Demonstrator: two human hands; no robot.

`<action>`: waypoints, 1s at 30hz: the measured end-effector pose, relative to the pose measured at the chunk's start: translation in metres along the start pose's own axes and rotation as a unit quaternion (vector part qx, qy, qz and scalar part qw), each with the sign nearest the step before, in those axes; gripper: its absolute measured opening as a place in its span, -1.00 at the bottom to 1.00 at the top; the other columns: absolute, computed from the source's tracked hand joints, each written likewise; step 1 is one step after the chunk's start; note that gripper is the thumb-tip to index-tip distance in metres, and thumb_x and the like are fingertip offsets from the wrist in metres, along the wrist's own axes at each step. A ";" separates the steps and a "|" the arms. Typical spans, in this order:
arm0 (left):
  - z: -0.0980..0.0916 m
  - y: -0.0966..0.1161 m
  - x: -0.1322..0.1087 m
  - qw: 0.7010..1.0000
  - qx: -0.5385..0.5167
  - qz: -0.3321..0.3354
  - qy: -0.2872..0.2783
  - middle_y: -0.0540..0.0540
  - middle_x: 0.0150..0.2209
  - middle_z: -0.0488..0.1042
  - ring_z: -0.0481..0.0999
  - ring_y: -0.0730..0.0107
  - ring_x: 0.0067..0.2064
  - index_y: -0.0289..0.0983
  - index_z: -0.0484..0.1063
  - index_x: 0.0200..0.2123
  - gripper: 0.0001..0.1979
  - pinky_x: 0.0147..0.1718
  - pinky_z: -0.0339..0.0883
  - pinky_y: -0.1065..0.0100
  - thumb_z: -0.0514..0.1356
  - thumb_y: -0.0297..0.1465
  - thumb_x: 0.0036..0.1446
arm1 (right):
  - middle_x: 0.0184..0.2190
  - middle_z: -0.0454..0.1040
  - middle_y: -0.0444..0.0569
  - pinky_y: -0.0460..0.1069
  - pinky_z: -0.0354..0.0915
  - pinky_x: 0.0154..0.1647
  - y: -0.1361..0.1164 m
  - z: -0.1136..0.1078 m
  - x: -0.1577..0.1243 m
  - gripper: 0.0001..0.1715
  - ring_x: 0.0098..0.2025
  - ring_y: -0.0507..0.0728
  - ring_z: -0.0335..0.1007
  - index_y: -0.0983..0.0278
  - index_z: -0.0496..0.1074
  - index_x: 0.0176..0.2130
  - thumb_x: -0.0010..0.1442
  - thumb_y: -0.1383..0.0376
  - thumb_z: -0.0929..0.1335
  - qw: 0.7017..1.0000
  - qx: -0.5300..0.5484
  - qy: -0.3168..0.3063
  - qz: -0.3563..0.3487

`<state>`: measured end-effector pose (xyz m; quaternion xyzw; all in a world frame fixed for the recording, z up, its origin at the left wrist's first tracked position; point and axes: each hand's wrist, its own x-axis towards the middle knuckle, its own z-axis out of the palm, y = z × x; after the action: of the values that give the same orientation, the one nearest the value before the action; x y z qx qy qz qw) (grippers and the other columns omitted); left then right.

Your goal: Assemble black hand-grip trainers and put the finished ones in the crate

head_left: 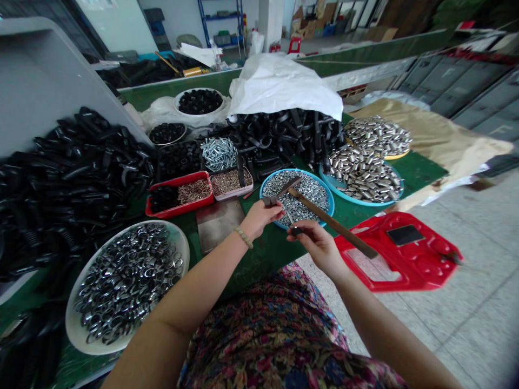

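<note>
My left hand [261, 217], a beaded bracelet at its wrist, is closed in a pinch with a small dark piece [268, 201] at its fingertips. Close by, my right hand [320, 246] pinches a small black part [297, 230], from which a thin metal screw [289, 217] points up toward the left hand. The exact kind of the black part is too small to tell. Behind both hands, a wooden-handled hammer [332, 219] lies across a blue basin [331, 202] filled with small silver metal pieces. A flat metal plate [219, 224] rests left of the hands.
A white basin [184, 243] of metal rings sits left. Red tray [180, 212] and pink tray [247, 186] hold small fasteners; silver bolts [219, 154] lie behind. Black parts [81, 167] are heaped left. Metal cylinders [367, 173] fill basins at right. A red plastic stool [425, 259] stands right.
</note>
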<state>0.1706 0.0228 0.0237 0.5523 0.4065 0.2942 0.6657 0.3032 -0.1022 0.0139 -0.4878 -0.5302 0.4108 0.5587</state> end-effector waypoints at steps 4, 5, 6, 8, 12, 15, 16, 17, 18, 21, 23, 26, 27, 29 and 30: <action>-0.027 0.005 -0.039 0.952 -0.294 -0.087 0.028 -0.08 -0.36 0.52 0.53 0.55 -0.34 -0.38 0.40 -0.40 -0.94 -0.23 0.43 0.50 0.23 -0.59 0.04 | -0.24 0.49 -0.06 0.00 0.43 -0.19 0.003 0.024 0.005 -0.81 -0.29 0.05 0.53 0.18 0.38 -0.10 0.26 0.25 0.30 0.999 0.001 -0.052 0.012; -0.033 0.006 -0.048 0.946 -0.311 -0.090 0.030 -0.09 -0.35 0.53 0.53 0.56 -0.33 -0.39 0.40 -0.42 -0.93 -0.24 0.43 0.53 0.25 -0.60 0.03 | -0.24 0.49 -0.06 0.00 0.43 -0.19 0.003 0.030 0.006 -0.81 -0.29 0.06 0.53 0.19 0.37 -0.10 0.26 0.26 0.30 0.998 -0.001 -0.062 0.013; -0.039 0.006 -0.057 0.943 -0.319 -0.091 0.030 -0.10 -0.34 0.54 0.53 0.56 -0.33 -0.39 0.41 -0.43 -0.93 -0.25 0.43 0.54 0.26 -0.59 0.02 | -0.25 0.49 -0.06 0.00 0.43 -0.20 0.002 0.036 0.007 -0.81 -0.29 0.06 0.53 0.19 0.37 -0.10 0.26 0.27 0.29 0.997 -0.002 -0.075 0.013; -0.051 0.006 -0.072 0.943 -0.320 -0.088 0.029 -0.10 -0.34 0.54 0.54 0.55 -0.33 -0.38 0.43 -0.42 -0.91 -0.26 0.44 0.54 0.29 -0.59 -0.01 | -0.27 0.49 -0.07 0.00 0.43 -0.21 -0.003 0.046 0.010 -0.80 -0.29 0.06 0.53 0.18 0.36 -0.09 0.26 0.29 0.28 0.994 -0.011 -0.107 0.010; -0.074 0.010 -0.094 0.963 -0.251 -0.097 0.019 -0.05 -0.36 0.53 0.52 0.54 -0.34 -0.33 0.49 -0.24 -0.74 -0.24 0.42 0.48 0.36 -0.54 -0.08 | -0.23 0.49 -0.04 0.00 0.39 -0.15 -0.021 0.055 0.016 -0.72 -0.21 0.08 0.49 0.17 0.37 -0.03 0.27 0.37 0.24 0.969 -0.116 -0.210 -0.055; -0.093 0.022 -0.109 0.985 -0.146 -0.091 -0.021 -0.07 -0.37 0.53 0.48 0.53 -0.37 -0.36 0.53 -0.26 -0.74 -0.23 0.38 0.43 0.38 -0.45 -0.09 | -0.14 0.49 0.01 0.03 0.33 -0.06 -0.032 0.064 0.017 -0.67 -0.08 0.12 0.43 0.16 0.41 -0.02 0.26 0.39 0.25 0.943 -0.161 -0.272 -0.102; -0.099 0.028 -0.114 0.990 -0.117 -0.073 -0.039 -0.08 -0.36 0.53 0.48 0.52 -0.36 -0.36 0.53 -0.27 -0.75 -0.22 0.37 0.40 0.37 -0.43 -0.09 | -0.15 0.50 0.00 0.02 0.34 -0.07 -0.033 0.070 0.017 -0.69 -0.09 0.11 0.43 0.15 0.41 -0.03 0.26 0.39 0.25 0.949 -0.132 -0.271 -0.092; -0.105 0.035 -0.119 0.993 -0.089 -0.048 -0.056 -0.08 -0.35 0.53 0.47 0.50 -0.34 -0.36 0.54 -0.27 -0.75 -0.19 0.36 0.37 0.36 -0.41 -0.08 | -0.20 0.51 -0.03 0.00 0.35 -0.11 -0.034 0.076 0.015 -0.72 -0.15 0.08 0.45 0.13 0.41 -0.05 0.27 0.37 0.26 0.960 -0.078 -0.259 -0.066; -0.110 0.041 -0.125 0.996 -0.061 -0.016 -0.066 -0.07 -0.34 0.53 0.48 0.48 -0.32 -0.34 0.54 -0.27 -0.76 -0.15 0.34 0.34 0.36 -0.39 -0.07 | -0.26 0.51 -0.07 -0.04 0.37 -0.18 -0.033 0.084 0.014 -0.77 -0.23 0.05 0.47 0.12 0.41 -0.09 0.28 0.34 0.27 0.970 -0.005 -0.242 -0.029; -0.121 0.055 -0.139 0.996 0.019 0.069 -0.061 -0.07 -0.28 0.54 0.48 0.41 -0.21 -0.30 0.54 -0.27 -0.78 -0.07 0.30 0.31 0.34 -0.37 -0.04 | -0.41 0.49 -0.16 -0.14 0.35 -0.44 -0.031 0.106 0.009 -0.91 -0.48 -0.03 0.42 0.12 0.39 -0.21 0.23 0.20 0.35 0.952 0.212 -0.205 0.085; -0.125 0.058 -0.146 0.994 0.049 0.091 -0.034 -0.05 -0.27 0.54 0.48 0.41 -0.20 -0.27 0.54 -0.27 -0.79 -0.09 0.30 0.34 0.33 -0.36 -0.04 | -0.45 0.47 -0.17 -0.16 0.31 -0.54 -0.034 0.114 0.009 -0.86 -0.55 -0.04 0.37 0.11 0.39 -0.23 0.19 0.14 0.37 0.940 0.254 -0.201 0.108; -0.131 0.054 -0.152 0.996 0.063 0.055 -0.016 -0.02 -0.41 0.51 0.47 0.45 -0.36 -0.28 0.53 -0.30 -0.82 -0.27 0.34 0.40 0.28 -0.33 0.02 | -0.35 0.52 -0.07 -0.07 0.40 -0.36 -0.042 0.111 0.015 -0.86 -0.38 0.05 0.47 0.11 0.45 -0.19 0.22 0.18 0.35 0.969 0.113 -0.219 0.027; -0.132 0.053 -0.153 0.997 0.061 0.035 -0.020 -0.01 -0.46 0.49 0.45 0.47 -0.42 -0.30 0.52 -0.31 -0.83 -0.33 0.34 0.41 0.26 -0.33 0.04 | -0.26 0.53 -0.02 -0.02 0.41 -0.23 -0.044 0.108 0.017 -0.84 -0.25 0.10 0.49 0.12 0.48 -0.17 0.22 0.21 0.34 0.972 0.038 -0.231 -0.013; -0.134 0.053 -0.155 0.998 0.044 0.021 -0.028 -0.01 -0.47 0.49 0.45 0.47 -0.44 -0.30 0.51 -0.31 -0.85 -0.34 0.35 0.41 0.24 -0.35 0.06 | -0.13 0.52 0.03 0.05 0.36 -0.03 -0.049 0.105 0.022 -0.79 -0.06 0.16 0.44 0.14 0.51 -0.13 0.22 0.25 0.34 0.963 -0.070 -0.252 -0.066; -0.133 0.054 -0.156 0.998 0.035 0.032 -0.030 -0.03 -0.42 0.51 0.47 0.46 -0.39 -0.30 0.51 -0.29 -0.85 -0.29 0.36 0.40 0.25 -0.38 0.05 | -0.15 0.52 0.03 0.05 0.36 -0.03 -0.049 0.105 0.023 -0.79 -0.07 0.16 0.45 0.14 0.51 -0.13 0.22 0.25 0.34 0.963 -0.073 -0.252 -0.066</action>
<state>-0.0193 -0.0304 0.1025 0.5966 0.3788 0.2838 0.6481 0.1984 -0.0773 0.0629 -0.3720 -0.7133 0.4428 0.3959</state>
